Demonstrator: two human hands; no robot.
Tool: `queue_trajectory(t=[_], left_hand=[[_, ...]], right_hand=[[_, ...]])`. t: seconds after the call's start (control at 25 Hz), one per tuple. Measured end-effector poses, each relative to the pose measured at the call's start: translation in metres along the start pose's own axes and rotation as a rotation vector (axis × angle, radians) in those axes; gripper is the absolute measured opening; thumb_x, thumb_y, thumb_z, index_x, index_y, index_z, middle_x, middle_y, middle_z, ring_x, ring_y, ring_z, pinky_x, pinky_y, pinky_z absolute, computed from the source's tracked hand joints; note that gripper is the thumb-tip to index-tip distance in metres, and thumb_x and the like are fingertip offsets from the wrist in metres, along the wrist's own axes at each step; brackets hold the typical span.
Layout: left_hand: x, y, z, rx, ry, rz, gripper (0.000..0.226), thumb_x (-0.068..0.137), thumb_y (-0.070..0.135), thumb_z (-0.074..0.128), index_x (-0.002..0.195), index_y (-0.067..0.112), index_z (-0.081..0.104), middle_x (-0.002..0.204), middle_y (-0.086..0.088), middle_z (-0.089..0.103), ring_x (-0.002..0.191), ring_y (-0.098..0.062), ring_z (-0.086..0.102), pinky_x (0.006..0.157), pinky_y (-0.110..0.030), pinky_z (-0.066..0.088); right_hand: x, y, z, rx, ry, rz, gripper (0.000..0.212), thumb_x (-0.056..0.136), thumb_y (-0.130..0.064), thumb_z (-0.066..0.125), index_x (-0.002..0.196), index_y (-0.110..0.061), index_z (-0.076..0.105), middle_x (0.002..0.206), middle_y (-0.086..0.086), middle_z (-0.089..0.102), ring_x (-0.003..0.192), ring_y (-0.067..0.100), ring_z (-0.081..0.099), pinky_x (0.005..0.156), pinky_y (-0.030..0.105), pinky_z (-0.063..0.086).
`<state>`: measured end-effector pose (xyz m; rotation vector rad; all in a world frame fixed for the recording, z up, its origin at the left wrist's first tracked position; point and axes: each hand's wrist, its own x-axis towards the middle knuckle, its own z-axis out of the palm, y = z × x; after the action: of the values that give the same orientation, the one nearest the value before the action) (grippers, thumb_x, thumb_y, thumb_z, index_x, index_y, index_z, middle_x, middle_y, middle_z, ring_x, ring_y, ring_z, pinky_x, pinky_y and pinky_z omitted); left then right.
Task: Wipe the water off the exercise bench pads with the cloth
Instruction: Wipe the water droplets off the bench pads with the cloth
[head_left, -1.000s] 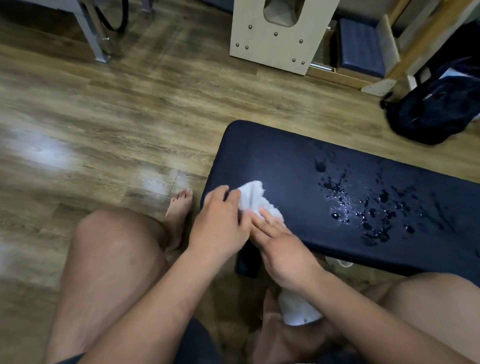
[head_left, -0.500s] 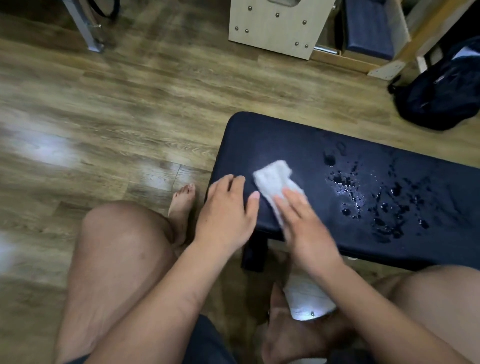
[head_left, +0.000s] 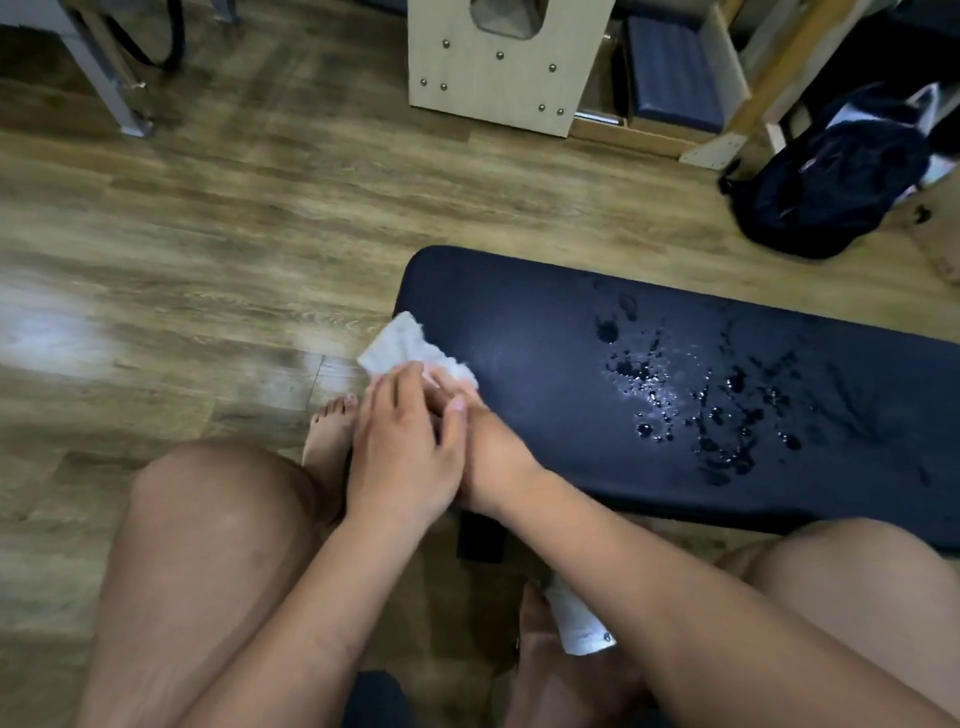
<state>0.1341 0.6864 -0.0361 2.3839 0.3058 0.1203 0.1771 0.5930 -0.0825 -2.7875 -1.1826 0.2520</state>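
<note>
White cloth (head_left: 399, 343) has slid to the smooth pad (head_left: 524, 322), at its rounded corner; your left hand (head_left: 405, 452) lies flat over your right hand (head_left: 498, 460), grip hidden.

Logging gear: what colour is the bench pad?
The bench pad is dark navy, head view.

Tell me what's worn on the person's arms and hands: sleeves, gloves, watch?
Nothing visible. The left hand and right hand are ungloved. The left arm and right arm are bare to the frame edge: no sleeve, watch or band. The fingers in view carry no rings.
</note>
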Motion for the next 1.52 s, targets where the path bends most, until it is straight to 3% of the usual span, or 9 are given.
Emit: queue_trajectory(t=[0.12,0.32,0.4,0.64,0.84,1.04,1.28,1.4,1.52], left_hand=[[0.000,0.000,0.000,-0.068,-0.047,-0.042,0.071,0.089,0.046,0.042,0.145,0.003,0.037,0.151,-0.019,0.037,0.141,-0.032,0.033,0.116,-0.049,0.026],[-0.004,0.007,0.010,0.435,-0.496,0.008,0.088,0.091,0.047,0.058,0.155,0.027,0.000,0.161,-0.015,-0.016,0.145,-0.045,-0.018,0.120,-0.054,0.000],[0.001,0.011,0.015,0.509,-0.554,0.012,0.088,0.093,0.045,0.058,0.155,0.030,-0.003,0.159,-0.019,-0.022,0.142,-0.051,-0.022,0.118,-0.059,0.000],[0.003,0.013,0.020,0.564,-0.540,0.013,0.091,0.093,0.041,0.059,0.155,0.023,-0.005,0.158,-0.025,-0.019,0.140,-0.056,-0.018,0.117,-0.062,0.001],[-0.005,0.001,0.017,0.302,-0.281,0.013,0.101,0.090,0.022,0.055,0.148,0.017,-0.028,0.158,-0.017,-0.023,0.148,-0.041,-0.010,0.121,-0.048,0.006],[-0.007,-0.004,0.014,0.252,-0.276,-0.004,0.134,0.076,0.053,0.073,0.143,0.018,-0.037,0.158,-0.013,-0.027,0.149,-0.032,-0.015,0.121,-0.038,-0.001],[-0.003,-0.004,0.013,0.398,-0.409,0.007,0.098,0.088,0.058,0.057,0.155,0.018,-0.003,0.160,-0.018,-0.019,0.146,-0.039,-0.021,0.122,-0.046,-0.001],[0.000,0.000,0.015,0.417,-0.448,-0.011,0.098,0.089,0.053,0.060,0.155,0.015,0.000,0.159,-0.024,-0.018,0.145,-0.043,-0.021,0.121,-0.049,-0.003],[0.005,0.003,0.017,0.424,-0.482,-0.031,0.099,0.087,0.049,0.064,0.155,0.013,0.002,0.158,-0.027,-0.017,0.144,-0.046,-0.020,0.121,-0.050,-0.003]], right_hand=[[0.032,0.027,-0.020,0.228,-0.020,0.043,0.056,0.100,-0.014,0.041,0.152,-0.011,0.022,0.161,0.006,0.014,0.149,0.022,0.006,0.121,0.033,0.008],[-0.026,0.095,-0.022,0.316,0.214,0.310,0.042,0.097,-0.019,0.052,0.139,-0.013,0.050,0.151,0.007,0.038,0.142,0.023,0.034,0.116,0.021,0.014],[-0.069,0.111,-0.026,0.292,0.205,0.402,0.041,0.098,-0.019,0.052,0.139,-0.015,0.051,0.151,0.002,0.037,0.142,0.019,0.033,0.116,0.019,0.013],[-0.117,0.038,-0.021,0.347,0.106,0.384,0.049,0.096,-0.029,0.035,0.145,-0.027,0.041,0.153,-0.017,0.021,0.146,0.009,0.014,0.116,0.029,0.022],[-0.020,0.014,-0.019,0.259,-0.044,0.129,0.062,0.094,-0.029,0.033,0.154,-0.023,0.016,0.162,-0.001,0.005,0.149,0.018,-0.005,0.122,0.034,0.001],[0.075,0.041,-0.033,0.117,-0.169,0.221,0.057,0.099,-0.034,0.034,0.152,-0.038,0.012,0.163,-0.006,-0.002,0.149,0.019,-0.010,0.120,0.035,-0.005],[0.090,0.103,-0.040,0.050,-0.089,0.438,0.055,0.101,-0.037,0.024,0.154,-0.032,0.010,0.163,0.002,0.002,0.149,0.024,-0.003,0.120,0.040,0.004],[0.042,0.160,-0.055,0.043,-0.045,0.619,0.053,0.101,-0.035,0.027,0.153,-0.032,0.015,0.161,0.007,0.016,0.147,0.026,0.014,0.116,0.036,0.019],[-0.002,0.184,-0.064,0.060,-0.073,0.723,0.051,0.101,-0.041,0.026,0.152,-0.033,0.021,0.162,0.004,0.014,0.148,0.025,0.014,0.117,0.039,0.022]])
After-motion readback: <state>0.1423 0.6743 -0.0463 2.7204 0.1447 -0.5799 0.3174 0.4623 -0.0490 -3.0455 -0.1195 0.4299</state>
